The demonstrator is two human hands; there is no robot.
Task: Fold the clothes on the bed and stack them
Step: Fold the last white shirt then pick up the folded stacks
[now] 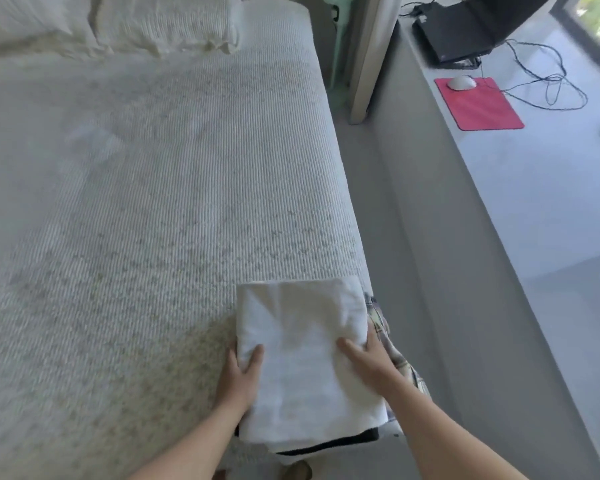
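Note:
A folded white garment lies on top of a stack at the bed's near right corner. Under it a plaid garment sticks out on the right, and a dark layer shows at the near edge. My left hand grips the white garment's left edge, thumb on top and fingers tucked under. My right hand holds its right edge, fingers pressed on the cloth. The bed has a white ribbed cover and no loose clothes in view.
Several white pillows lie at the head of the bed. A grey floor strip runs along the bed's right side. Beyond it a low grey ledge carries a red mouse pad, a white mouse, a black laptop and cables.

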